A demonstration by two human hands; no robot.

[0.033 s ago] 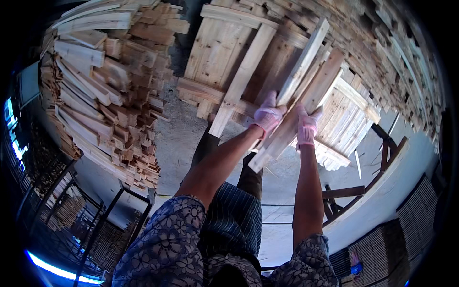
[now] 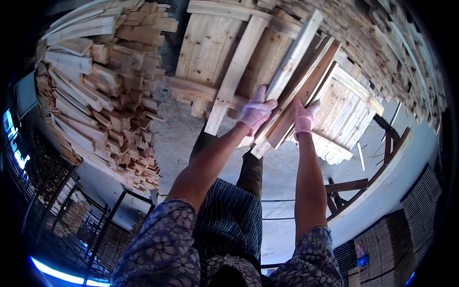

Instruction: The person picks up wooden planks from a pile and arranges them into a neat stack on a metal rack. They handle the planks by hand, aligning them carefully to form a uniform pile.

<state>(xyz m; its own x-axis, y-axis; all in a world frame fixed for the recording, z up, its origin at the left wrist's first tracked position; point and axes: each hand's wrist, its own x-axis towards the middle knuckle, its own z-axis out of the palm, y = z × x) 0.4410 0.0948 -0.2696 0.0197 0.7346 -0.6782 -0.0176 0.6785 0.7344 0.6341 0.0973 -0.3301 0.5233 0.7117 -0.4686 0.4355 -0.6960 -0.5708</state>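
Note:
Both my hands wear pinkish-white knit gloves. My left hand [image 2: 257, 111] is closed around the lower part of a pale wooden plank [image 2: 294, 55], which slants up and away to the right. Across a dark gap, my right hand [image 2: 304, 116] grips a bunch of reddish-brown planks [image 2: 306, 88], its thumb along their face. The lower ends of these planks reach toward my legs. Beneath lie slatted wooden panels, one at the left [image 2: 210, 48] and one at the right [image 2: 343, 112]. A single plank [image 2: 236, 74] lies across the left panel.
A tall stack of cut wood [image 2: 103, 91] stands at the left. More stacked planks [image 2: 382, 57] fill the far right. On the right are a dark angled frame [image 2: 346, 185] and a pale curved-looking surface [image 2: 382, 186]. Thin offcuts [image 2: 361, 157] lie on the grey floor [image 2: 179, 134].
My left hand has moved left with the pale plank, and the gap between it and the planks in my right hand has widened. My right hand has shifted slightly up in view.

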